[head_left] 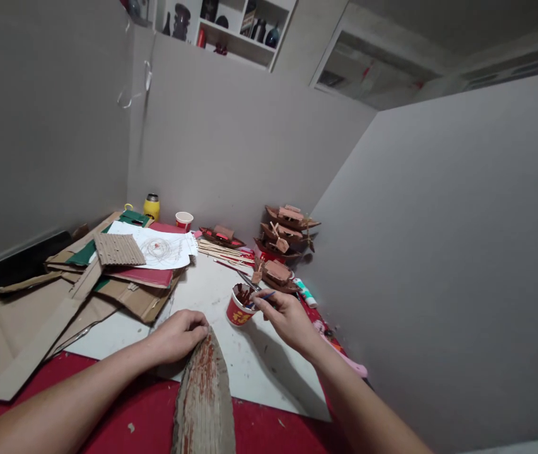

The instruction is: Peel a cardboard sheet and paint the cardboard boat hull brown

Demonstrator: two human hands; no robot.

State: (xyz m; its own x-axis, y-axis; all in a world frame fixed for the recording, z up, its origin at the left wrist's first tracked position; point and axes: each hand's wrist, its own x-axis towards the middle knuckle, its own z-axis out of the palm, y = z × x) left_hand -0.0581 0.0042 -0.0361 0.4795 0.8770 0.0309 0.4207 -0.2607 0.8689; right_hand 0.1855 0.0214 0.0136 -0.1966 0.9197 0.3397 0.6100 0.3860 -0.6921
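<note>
My left hand (pixel 181 337) is closed on the pointed tip of a boat-shaped piece of corrugated cardboard (pixel 202 397). Streaks of red-brown paint run along the cardboard's ridges, mostly near the tip. In my right hand (pixel 285 318) is a slim paintbrush (pixel 248 281), pinched between thumb and fingers at the mouth of a red paper cup (pixel 239 315). Dark brown paint coats the cup's inside wall. The bristle end is too small to make out.
Several brown model boats (pixel 287 233) are stacked by the right wall, with thin wooden sticks (pixel 226 252) beside them. At left lie cardboard sheets (pixel 140 299) and a sketch (pixel 169 249). A yellow bottle (pixel 152 207) and another paper cup (pixel 184 220) stand behind.
</note>
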